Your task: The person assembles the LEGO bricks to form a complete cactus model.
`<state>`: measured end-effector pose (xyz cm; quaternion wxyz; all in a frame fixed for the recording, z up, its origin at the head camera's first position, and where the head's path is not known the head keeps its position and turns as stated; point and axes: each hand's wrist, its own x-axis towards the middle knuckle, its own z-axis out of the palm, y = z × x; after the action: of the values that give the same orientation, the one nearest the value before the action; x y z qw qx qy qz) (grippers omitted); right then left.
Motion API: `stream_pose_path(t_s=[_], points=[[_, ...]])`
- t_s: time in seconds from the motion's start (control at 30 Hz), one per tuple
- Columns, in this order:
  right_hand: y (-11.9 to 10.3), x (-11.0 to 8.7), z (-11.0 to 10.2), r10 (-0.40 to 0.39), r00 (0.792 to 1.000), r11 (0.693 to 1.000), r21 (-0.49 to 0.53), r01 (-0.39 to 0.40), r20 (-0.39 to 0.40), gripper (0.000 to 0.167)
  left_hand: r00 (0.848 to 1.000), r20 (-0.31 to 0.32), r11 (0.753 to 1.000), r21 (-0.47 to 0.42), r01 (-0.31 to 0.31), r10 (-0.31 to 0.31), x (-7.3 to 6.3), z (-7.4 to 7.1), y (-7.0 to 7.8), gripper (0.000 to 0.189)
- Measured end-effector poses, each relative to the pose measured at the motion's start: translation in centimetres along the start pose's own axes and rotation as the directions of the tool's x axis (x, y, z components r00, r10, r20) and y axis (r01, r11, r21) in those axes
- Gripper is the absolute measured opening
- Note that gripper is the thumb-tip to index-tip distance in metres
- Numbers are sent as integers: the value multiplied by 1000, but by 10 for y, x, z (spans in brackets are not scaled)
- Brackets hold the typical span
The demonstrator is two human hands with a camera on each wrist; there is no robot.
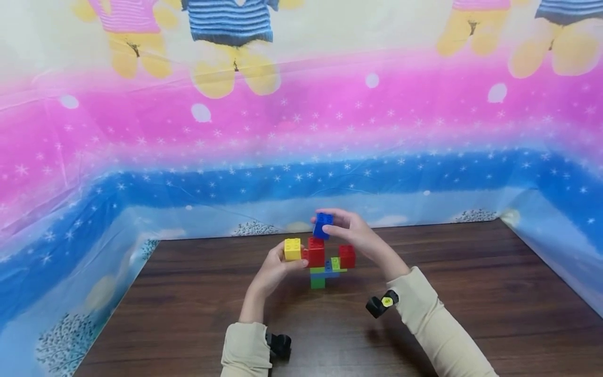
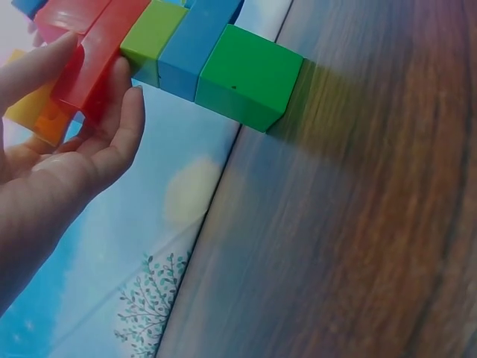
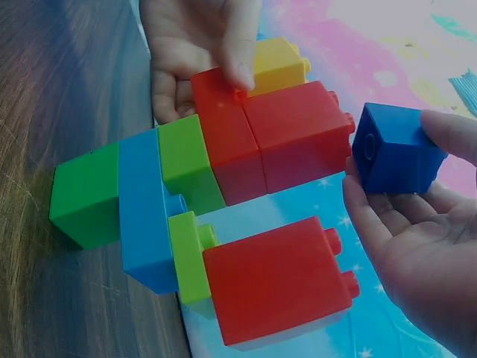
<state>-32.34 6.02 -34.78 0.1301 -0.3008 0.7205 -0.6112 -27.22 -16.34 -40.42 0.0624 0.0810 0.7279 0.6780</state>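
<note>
A structure of toy building blocks stands on the table, with a green block [image 2: 250,78] at its base. Above that come a blue block [image 3: 141,216] and lime green blocks [image 3: 186,160]. My left hand [image 1: 275,269] grips the long red block [image 3: 223,134] on the left side, thumb against its end. A yellow block [image 1: 292,248] sits above that end. Upright on the long block is a taller red block [image 3: 294,138]; another red block [image 3: 276,280] tops the right branch. Just over the taller red block, my right hand [image 1: 355,233] pinches a dark blue block [image 3: 395,149], its hollow underside facing the studs.
The dark wooden table [image 1: 179,309] runs back to a patterned cloth backdrop [image 1: 301,178] that also hangs along both sides. Black wrist cameras [image 1: 281,345] are strapped by the sleeves.
</note>
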Motion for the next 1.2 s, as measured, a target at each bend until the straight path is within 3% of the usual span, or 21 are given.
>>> stream_pose_path(t_s=[0.2,0.47,0.73,1.2], points=[[2,-1,1,-1,1000,1000,22,1,15,49,1000,4,1000,10,6,-6,0,3,-1,44],[6,-2,7,-20,999,998,-60,22,41,50,1000,-15,999,28,25,-24,-2,4,0,49],[4,-2,10,-42,998,997,-64,45,54,50,999,-20,999,27,29,-29,-2,5,2,49],[9,-2,16,-58,998,991,-122,60,13,53,1000,-7,999,33,0,0,-2,6,0,51]])
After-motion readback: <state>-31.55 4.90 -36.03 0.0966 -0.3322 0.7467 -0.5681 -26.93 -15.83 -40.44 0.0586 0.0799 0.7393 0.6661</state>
